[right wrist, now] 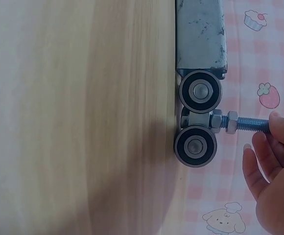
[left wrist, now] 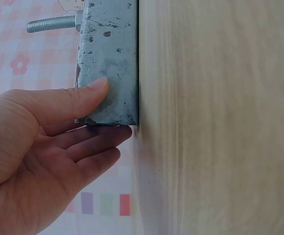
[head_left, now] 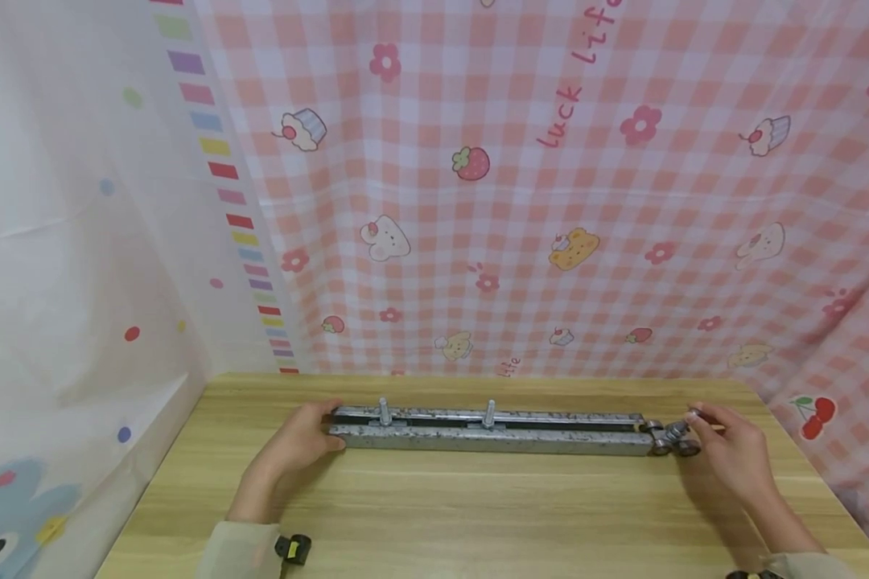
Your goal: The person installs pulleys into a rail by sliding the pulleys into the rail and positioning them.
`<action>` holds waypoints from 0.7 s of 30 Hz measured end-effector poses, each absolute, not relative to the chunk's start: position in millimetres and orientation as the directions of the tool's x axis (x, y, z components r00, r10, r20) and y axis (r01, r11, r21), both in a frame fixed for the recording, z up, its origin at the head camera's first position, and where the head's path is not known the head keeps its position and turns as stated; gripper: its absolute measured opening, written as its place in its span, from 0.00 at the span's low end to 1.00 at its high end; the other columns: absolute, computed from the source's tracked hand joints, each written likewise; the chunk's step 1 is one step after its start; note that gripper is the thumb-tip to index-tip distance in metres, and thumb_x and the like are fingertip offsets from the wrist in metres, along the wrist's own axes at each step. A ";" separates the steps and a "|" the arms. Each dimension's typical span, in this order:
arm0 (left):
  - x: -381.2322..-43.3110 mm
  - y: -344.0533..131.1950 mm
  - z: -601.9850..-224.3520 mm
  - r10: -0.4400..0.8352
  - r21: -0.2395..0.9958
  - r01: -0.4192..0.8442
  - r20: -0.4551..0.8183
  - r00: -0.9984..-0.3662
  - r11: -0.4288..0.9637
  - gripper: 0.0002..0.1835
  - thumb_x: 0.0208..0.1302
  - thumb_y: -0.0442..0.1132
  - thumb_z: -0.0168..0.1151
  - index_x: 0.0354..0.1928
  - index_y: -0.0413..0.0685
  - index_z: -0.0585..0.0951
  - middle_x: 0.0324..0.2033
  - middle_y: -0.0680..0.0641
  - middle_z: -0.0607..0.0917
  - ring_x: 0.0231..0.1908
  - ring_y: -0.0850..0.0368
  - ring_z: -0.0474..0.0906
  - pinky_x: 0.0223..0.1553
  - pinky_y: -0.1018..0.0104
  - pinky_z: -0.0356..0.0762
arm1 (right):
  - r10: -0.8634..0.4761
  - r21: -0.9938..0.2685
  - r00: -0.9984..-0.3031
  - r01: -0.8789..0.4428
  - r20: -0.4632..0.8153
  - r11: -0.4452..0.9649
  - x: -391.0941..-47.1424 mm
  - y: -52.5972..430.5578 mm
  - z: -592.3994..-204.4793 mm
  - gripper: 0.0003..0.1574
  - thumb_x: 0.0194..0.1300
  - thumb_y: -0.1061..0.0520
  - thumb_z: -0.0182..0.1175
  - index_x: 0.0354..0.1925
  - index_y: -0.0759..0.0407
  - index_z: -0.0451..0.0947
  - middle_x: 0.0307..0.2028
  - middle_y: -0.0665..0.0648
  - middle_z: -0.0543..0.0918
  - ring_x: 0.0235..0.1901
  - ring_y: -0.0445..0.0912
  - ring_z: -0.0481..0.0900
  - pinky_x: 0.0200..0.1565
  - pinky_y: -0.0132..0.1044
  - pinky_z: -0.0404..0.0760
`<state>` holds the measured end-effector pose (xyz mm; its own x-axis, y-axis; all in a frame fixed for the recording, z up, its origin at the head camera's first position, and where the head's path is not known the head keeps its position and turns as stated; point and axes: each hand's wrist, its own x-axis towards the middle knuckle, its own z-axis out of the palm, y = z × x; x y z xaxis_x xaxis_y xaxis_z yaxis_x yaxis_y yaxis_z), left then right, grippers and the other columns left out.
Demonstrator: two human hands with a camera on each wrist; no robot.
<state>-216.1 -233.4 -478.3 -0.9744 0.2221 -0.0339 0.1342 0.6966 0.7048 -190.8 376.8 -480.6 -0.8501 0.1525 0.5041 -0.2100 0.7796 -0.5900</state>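
Note:
A long grey metal track rail (head_left: 507,441) with a slot along its top lies across the table, its surface scuffed. Two bolts (head_left: 489,413) stand up through the slot. My left hand (head_left: 302,438) grips the rail's left end, thumb on the near side face and fingers around the end, as the left wrist view shows. At the other end sits a roller trolley (right wrist: 199,119) with small black-and-steel wheels and an upright threaded bolt carrying nuts. My right hand (head_left: 737,450) pinches the top of that bolt (right wrist: 252,124). The trolley's wheels are outside the rail, close against its right end.
The wooden table (head_left: 478,515) reaches back to a pink checked cloth (head_left: 434,201) hung behind it. A white cloth (head_left: 101,241) hangs at the left side. Dark wrist cameras (head_left: 293,549) are worn at both sleeves.

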 end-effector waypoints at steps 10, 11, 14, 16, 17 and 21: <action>-215.4 -232.9 -477.2 0.213 0.698 0.125 -0.040 -0.976 0.705 0.36 0.59 0.26 0.73 0.70 0.27 0.72 0.58 0.32 0.83 0.58 0.38 0.81 0.63 0.41 0.78 | 0.161 -0.586 -0.842 -0.207 0.514 0.784 -194.6 374.0 -479.7 0.10 0.69 0.68 0.66 0.48 0.72 0.86 0.40 0.67 0.87 0.34 0.16 0.69 0.26 0.19 0.75; -215.6 -232.7 -477.1 0.214 0.699 0.126 -0.039 -0.976 0.704 0.36 0.59 0.26 0.73 0.70 0.27 0.72 0.58 0.32 0.83 0.58 0.38 0.81 0.63 0.41 0.78 | 0.162 -0.586 -0.841 -0.209 0.516 0.783 -195.0 374.1 -479.9 0.10 0.69 0.69 0.66 0.48 0.72 0.86 0.40 0.65 0.87 0.34 0.17 0.69 0.26 0.19 0.75; -216.5 -231.8 -477.1 0.221 0.697 0.137 -0.031 -0.975 0.703 0.35 0.59 0.26 0.73 0.69 0.27 0.73 0.57 0.33 0.84 0.58 0.38 0.81 0.63 0.41 0.78 | 0.164 -0.590 -0.839 -0.212 0.519 0.780 -195.7 374.2 -480.4 0.10 0.68 0.70 0.66 0.47 0.72 0.87 0.38 0.61 0.87 0.33 0.19 0.71 0.27 0.18 0.76; -216.9 -231.5 -477.2 0.222 0.697 0.141 -0.027 -0.975 0.703 0.34 0.58 0.25 0.73 0.68 0.27 0.74 0.56 0.33 0.84 0.57 0.38 0.81 0.63 0.41 0.78 | 0.160 -0.594 -0.840 -0.219 0.519 0.774 -196.0 374.2 -481.2 0.10 0.68 0.71 0.66 0.47 0.72 0.87 0.38 0.61 0.87 0.33 0.19 0.71 0.27 0.18 0.76; -217.4 -231.7 -477.6 0.226 0.694 0.147 -0.023 -0.974 0.705 0.34 0.58 0.25 0.73 0.68 0.27 0.74 0.56 0.33 0.84 0.57 0.38 0.81 0.62 0.41 0.78 | 0.157 -0.595 -0.840 -0.224 0.520 0.772 -196.1 374.0 -481.4 0.10 0.68 0.71 0.66 0.47 0.72 0.87 0.38 0.60 0.88 0.33 0.20 0.72 0.27 0.19 0.76; -218.1 -232.9 -478.3 0.227 0.693 0.152 -0.017 -0.974 0.704 0.33 0.58 0.25 0.73 0.67 0.27 0.75 0.56 0.34 0.85 0.57 0.39 0.81 0.62 0.42 0.78 | 0.144 -0.596 -0.833 -0.251 0.535 0.762 -196.7 372.4 -482.2 0.10 0.66 0.72 0.67 0.46 0.71 0.87 0.37 0.52 0.87 0.33 0.19 0.72 0.27 0.18 0.76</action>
<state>-218.1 -232.9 -478.3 -0.9737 0.2273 -0.0169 0.1524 0.7043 0.6933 -196.7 372.4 -482.2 -0.8326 0.1443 0.5347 -0.2509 0.7624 -0.5964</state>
